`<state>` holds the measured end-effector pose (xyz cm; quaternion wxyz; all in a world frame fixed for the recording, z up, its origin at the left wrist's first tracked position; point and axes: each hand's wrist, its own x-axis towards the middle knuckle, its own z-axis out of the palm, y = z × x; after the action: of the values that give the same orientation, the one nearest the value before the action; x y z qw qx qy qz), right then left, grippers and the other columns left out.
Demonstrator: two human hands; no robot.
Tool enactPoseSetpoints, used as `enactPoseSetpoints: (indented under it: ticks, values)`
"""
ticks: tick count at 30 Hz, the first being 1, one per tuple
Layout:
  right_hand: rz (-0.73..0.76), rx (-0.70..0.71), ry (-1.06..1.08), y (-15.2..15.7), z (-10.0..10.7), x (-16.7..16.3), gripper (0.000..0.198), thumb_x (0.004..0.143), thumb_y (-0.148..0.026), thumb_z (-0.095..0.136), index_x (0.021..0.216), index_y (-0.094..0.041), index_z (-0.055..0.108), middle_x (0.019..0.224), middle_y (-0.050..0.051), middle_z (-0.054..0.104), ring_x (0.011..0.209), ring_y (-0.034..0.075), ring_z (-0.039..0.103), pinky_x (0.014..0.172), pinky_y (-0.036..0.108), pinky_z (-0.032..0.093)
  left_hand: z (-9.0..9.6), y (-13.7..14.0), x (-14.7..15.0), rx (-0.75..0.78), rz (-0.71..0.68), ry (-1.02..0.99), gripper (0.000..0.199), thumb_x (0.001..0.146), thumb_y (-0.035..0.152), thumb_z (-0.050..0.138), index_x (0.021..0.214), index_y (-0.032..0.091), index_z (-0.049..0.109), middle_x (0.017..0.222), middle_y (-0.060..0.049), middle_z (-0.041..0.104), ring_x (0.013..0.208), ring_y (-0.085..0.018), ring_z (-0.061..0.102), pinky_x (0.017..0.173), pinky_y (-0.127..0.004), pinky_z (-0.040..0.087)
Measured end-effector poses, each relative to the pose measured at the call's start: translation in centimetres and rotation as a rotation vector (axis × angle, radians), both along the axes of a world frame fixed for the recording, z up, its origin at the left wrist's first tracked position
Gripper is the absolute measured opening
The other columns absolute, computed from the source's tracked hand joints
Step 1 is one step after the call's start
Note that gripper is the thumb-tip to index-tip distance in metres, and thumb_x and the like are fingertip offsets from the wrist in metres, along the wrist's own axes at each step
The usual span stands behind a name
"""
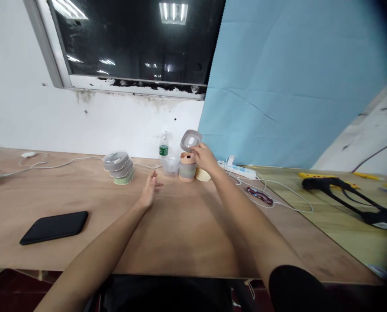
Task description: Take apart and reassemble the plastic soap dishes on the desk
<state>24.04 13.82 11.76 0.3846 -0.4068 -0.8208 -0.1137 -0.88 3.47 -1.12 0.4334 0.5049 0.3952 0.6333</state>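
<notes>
My right hand (204, 157) pinches the edge of a translucent grey plastic lid (191, 140), which is tilted up in the air. Just below it stands a stack of peach and grey containers (187, 169). My left hand (150, 189) is held over the table with fingers apart and nothing in them. Left of that hand sits another stack of grey and green containers (119, 167). Clear plastic containers (169, 166) stand between my hands, beside the peach stack. A pale yellow, ridged stack (202, 174) is partly hidden behind my right wrist.
A water bottle (163, 145) stands near the wall. A black phone-like slab (54, 227) lies at front left. Right of my right arm are a white power strip (237, 169), loose cables, a dark red object (260, 196) and a black frame-like object (352, 201).
</notes>
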Motion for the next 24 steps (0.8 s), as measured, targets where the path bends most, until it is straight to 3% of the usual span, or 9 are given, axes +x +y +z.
enactPoseSetpoints:
  ticks: [5, 9, 12, 15, 18, 21, 24]
  values:
    - [-0.052, -0.074, -0.222, 2.2, -0.7, 1.2, 0.034, 0.083, -0.012, 0.045, 0.105, -0.018, 0.071, 0.093, 0.01, 0.058, 0.09, 0.022, 0.053, 0.081, 0.032, 0.043, 0.4, -0.5, 0.0, 0.023, -0.003, 0.062, 0.064, 0.086, 0.061, 0.046, 0.139, 0.026, 0.04, 0.145, -0.013, 0.039, 0.093, -0.019, 0.064, 0.078, -0.033, 0.048]
    - [-0.061, -0.055, -0.263, 2.5, -1.0, 1.0, 0.037, 0.085, -0.013, 0.042, 0.107, -0.02, 0.07, 0.096, 0.009, 0.06, 0.088, 0.021, 0.055, 0.079, 0.032, 0.043, 1.0, -1.1, -0.1, 0.024, 0.023, 0.107, 0.059, 0.086, 0.056, 0.049, 0.136, 0.024, 0.042, 0.144, -0.014, 0.04, 0.094, -0.019, 0.063, 0.081, -0.034, 0.047]
    - [-0.068, -0.014, -0.23, 1.9, -0.6, 0.7, 0.037, 0.086, -0.014, 0.04, 0.108, -0.02, 0.069, 0.105, 0.01, 0.06, 0.091, 0.021, 0.055, 0.082, 0.032, 0.042, 1.8, -1.5, -0.6, 0.16, 0.112, 0.308, 0.06, 0.084, 0.049, 0.057, 0.135, 0.021, 0.043, 0.14, -0.014, 0.043, 0.1, -0.022, 0.06, 0.091, -0.037, 0.044]
    - [-0.063, 0.063, -0.093, 0.4, -1.3, -0.1, 0.035, 0.088, -0.016, 0.04, 0.111, -0.018, 0.066, 0.109, 0.012, 0.059, 0.098, 0.023, 0.054, 0.087, 0.035, 0.042, 2.9, -1.6, -1.8, 0.378, 0.303, 0.599, 0.057, 0.08, 0.042, 0.064, 0.13, 0.02, 0.048, 0.134, -0.014, 0.047, 0.119, -0.028, 0.049, 0.104, -0.042, 0.034]
    - [-0.013, 0.113, 0.06, -2.1, -4.6, -1.5, 0.034, 0.09, -0.019, 0.038, 0.111, -0.018, 0.064, 0.104, 0.011, 0.062, 0.101, 0.024, 0.054, 0.089, 0.036, 0.042, 4.0, -1.3, -3.9, 0.458, 0.69, 0.738, 0.045, 0.08, 0.039, 0.063, 0.119, 0.017, 0.057, 0.138, -0.016, 0.042, 0.13, -0.031, 0.036, 0.11, -0.047, 0.022]
    - [0.176, 0.015, -0.08, -4.8, -9.5, -3.3, 0.03, 0.088, -0.021, 0.042, 0.104, -0.023, 0.067, 0.096, 0.008, 0.066, 0.092, 0.022, 0.058, 0.084, 0.035, 0.045, 4.7, -1.0, -6.8, 0.464, 0.961, 0.817, 0.049, 0.079, 0.04, 0.065, 0.12, 0.016, 0.056, 0.143, -0.017, 0.033, 0.135, -0.032, 0.027, 0.111, -0.049, 0.017]
    - [0.326, -0.091, -0.251, -6.5, -12.9, -4.7, 0.027, 0.087, -0.023, 0.045, 0.098, -0.025, 0.069, 0.086, 0.005, 0.068, 0.084, 0.02, 0.06, 0.079, 0.034, 0.047, 5.0, -0.9, -9.9, 0.356, 1.12, 0.838, 0.065, 0.078, 0.044, 0.066, 0.133, 0.017, 0.045, 0.15, -0.019, 0.021, 0.138, -0.036, 0.019, 0.109, -0.055, 0.015]
